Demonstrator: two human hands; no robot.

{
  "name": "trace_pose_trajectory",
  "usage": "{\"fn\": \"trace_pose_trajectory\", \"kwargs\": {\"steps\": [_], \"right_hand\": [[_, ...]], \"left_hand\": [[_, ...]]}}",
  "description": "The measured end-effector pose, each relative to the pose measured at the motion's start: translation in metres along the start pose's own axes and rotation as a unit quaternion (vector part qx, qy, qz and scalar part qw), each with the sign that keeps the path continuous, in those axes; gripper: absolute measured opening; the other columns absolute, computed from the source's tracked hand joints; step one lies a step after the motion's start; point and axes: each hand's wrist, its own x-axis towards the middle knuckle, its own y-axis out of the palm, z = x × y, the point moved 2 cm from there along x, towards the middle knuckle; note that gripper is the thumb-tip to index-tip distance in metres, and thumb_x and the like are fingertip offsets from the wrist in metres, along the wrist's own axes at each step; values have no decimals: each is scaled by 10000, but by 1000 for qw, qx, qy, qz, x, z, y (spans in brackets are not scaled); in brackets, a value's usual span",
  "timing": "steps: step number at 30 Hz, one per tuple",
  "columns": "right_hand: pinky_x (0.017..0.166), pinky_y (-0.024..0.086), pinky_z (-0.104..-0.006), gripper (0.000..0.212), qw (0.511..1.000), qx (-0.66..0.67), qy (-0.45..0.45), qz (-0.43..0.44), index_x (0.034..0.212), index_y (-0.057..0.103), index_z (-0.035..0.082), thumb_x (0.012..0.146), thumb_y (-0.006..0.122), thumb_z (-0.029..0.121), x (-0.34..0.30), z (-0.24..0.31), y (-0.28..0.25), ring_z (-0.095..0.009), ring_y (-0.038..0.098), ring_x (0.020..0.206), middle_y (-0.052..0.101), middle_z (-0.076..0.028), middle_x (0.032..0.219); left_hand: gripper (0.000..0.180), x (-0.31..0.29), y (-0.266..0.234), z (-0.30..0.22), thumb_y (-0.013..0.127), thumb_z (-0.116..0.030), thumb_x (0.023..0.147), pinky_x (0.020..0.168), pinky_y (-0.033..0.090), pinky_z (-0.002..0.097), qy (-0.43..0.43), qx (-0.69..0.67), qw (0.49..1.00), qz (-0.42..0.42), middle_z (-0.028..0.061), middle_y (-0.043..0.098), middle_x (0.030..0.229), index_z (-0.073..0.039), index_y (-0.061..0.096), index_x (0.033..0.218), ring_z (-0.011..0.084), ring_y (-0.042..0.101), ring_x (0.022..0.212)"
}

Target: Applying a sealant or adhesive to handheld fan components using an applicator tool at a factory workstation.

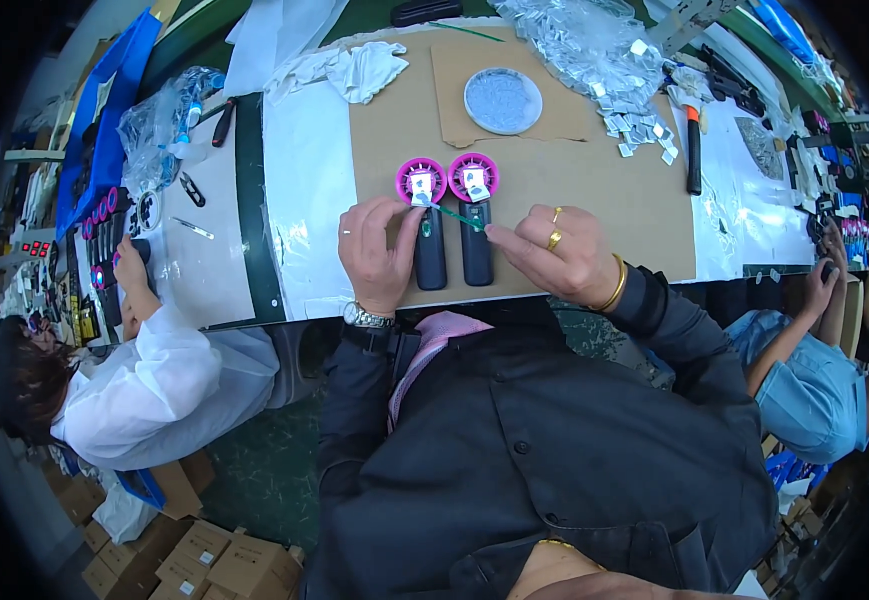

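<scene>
Two handheld fans lie side by side in front of me, the left fan (430, 250) and the right fan (477, 255), each with a round pink head and a dark handle. A small white square piece sits on each fan head. My right hand (564, 250) pinches a thin green stick (457, 217), which slants across the right handle toward the left fan. Beside the left fan, my left hand (377, 245) has thumb and forefinger drawn together at the lower edge of its white piece (422, 187). Whatever lies between those fingertips is too small to make out.
Brown cardboard (594, 220) covers the bench. Beyond the fans stand a round dish (503, 100), a plastic bag (594, 45) with loose small squares, and a white cloth (354, 70). An orange-and-black handled tool (693, 150) lies right. Co-workers sit on both sides.
</scene>
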Motion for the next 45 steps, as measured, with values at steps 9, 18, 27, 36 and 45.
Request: {"fn": "trace_pose_trajectory", "kwargs": {"steps": [9,18,27,36,45], "right_hand": [[550,463,-365,263,952,46,272,-129,1102,776,52,844,774,2,-4,-62,-6,-226,577,614,612,-76,798],[648,511,-417,163,964,-150,187,-113,1067,778,79,916,751,134,-36,-113,-18,-259,639,713,689,-68,879],[710,552,-386,223,850,-68,523,-11,1008,762,59,874,817,228,-91,-138,-74,-285,678,770,704,-91,803],[702,558,-387,262,859,-155,488,17,978,744,37,863,823,259,-114,-140,-42,-290,710,781,748,-118,879],[675,509,-244,163,902,193,381,-62,1026,770,20,933,789,152,-42,-80,-38,-92,632,738,721,-22,834]], "left_hand": [[295,-5,-8,-5,852,-1,816,773,495,414,-12,-24,1000,-5,119,695,990,-40,667,1042,312,655,886],[184,-5,-27,-17,768,72,858,766,500,411,-12,-6,1000,7,149,696,949,9,664,997,314,643,860],[147,9,-28,-30,726,82,888,785,505,389,2,-6,1000,-1,144,687,954,14,659,1001,289,638,869],[278,20,-12,-45,794,39,841,833,495,413,18,-31,999,23,152,703,1010,-6,657,1079,321,647,907],[590,35,-1,-51,870,-66,777,1002,425,431,7,-43,995,92,120,683,1240,-41,626,1315,329,597,1154]]}}
